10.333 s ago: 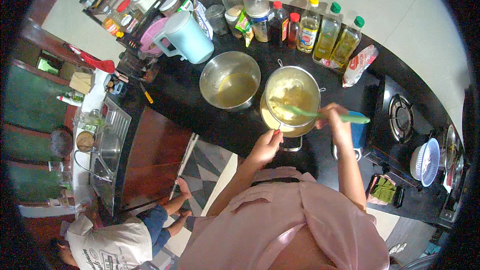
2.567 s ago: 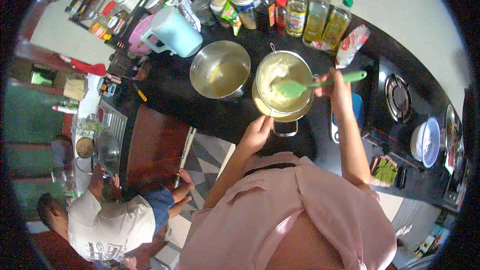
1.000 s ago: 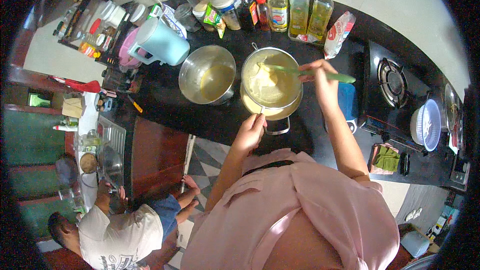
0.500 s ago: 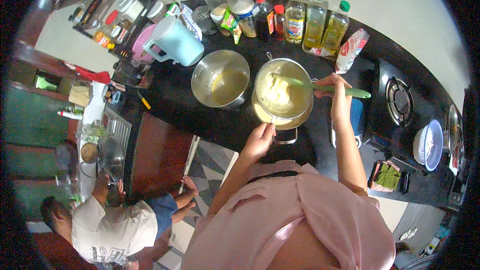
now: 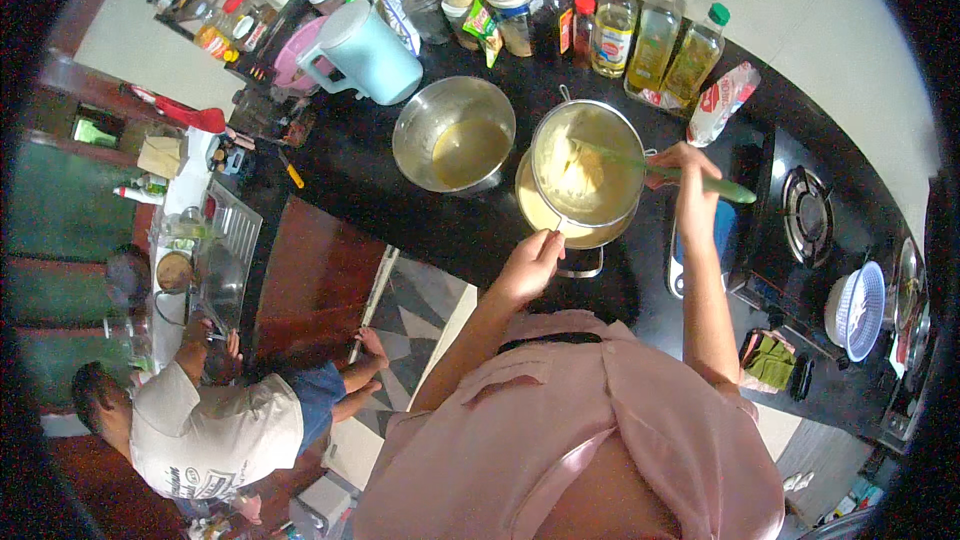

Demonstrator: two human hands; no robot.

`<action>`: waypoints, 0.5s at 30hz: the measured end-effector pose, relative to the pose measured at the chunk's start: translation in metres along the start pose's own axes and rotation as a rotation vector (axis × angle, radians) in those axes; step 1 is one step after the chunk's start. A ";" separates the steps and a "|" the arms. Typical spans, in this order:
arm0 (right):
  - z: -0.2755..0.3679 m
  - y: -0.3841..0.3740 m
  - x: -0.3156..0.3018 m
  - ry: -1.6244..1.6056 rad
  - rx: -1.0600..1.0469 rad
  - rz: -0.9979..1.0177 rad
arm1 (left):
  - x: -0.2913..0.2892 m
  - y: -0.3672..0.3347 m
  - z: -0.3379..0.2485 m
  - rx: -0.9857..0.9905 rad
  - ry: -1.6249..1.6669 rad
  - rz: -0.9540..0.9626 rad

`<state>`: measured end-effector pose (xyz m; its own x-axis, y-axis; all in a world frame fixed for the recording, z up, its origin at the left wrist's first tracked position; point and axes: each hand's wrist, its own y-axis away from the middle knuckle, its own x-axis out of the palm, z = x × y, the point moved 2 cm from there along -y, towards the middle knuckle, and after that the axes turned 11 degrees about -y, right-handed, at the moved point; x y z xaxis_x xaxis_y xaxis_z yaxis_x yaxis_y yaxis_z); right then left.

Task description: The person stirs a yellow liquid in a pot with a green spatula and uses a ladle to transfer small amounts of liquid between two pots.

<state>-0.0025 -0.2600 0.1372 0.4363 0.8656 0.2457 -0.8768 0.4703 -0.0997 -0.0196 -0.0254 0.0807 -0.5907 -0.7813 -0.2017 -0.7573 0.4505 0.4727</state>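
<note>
My left hand [image 5: 533, 265] grips the handle of a round strainer [image 5: 618, 202], which rests over a metal pot [image 5: 587, 271] with a loop handle. Thick pale-yellow mixture [image 5: 580, 178] lies in the strainer and coats its side. A green spatula [image 5: 735, 190] is held in my right hand [image 5: 688, 178], its tip reaching into that mixture. Creamy liquid [image 5: 538, 214] shows in the pot below the strainer's edge; the rest of the pot is hidden. To the left stands a steel bowl [image 5: 430, 115] with yellowish liquid at its bottom.
A light-blue pitcher [image 5: 372, 58], jars and oil bottles [image 5: 655, 40] line the wall side of the black counter. On the right are a gas burner [image 5: 806, 202], a blue-and-white basket [image 5: 862, 310] and folded cloths [image 5: 770, 360]. Another person [image 5: 220, 420] works at a sink on the left.
The spatula has tilted, its blade now looking narrower in the mixture. The mixture has shifted within the strainer. My left hand keeps its grip, and the whole view has moved slightly.
</note>
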 end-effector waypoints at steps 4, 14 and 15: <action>-0.035 0.031 0.000 0.272 -0.117 0.180 | -0.001 -0.002 -0.004 0.090 -0.080 -0.050; 0.003 0.016 -0.007 -0.221 0.068 -0.188 | -0.004 -0.015 0.024 0.233 0.022 -0.111; 0.002 0.014 -0.008 -0.188 0.046 -0.184 | -0.005 -0.013 0.020 0.152 -0.019 -0.093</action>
<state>-0.0187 -0.2611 0.1358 0.5478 0.7173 0.4305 -0.7965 0.6046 0.0061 -0.0129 -0.0189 0.0585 -0.5205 -0.8147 -0.2558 -0.8413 0.4380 0.3168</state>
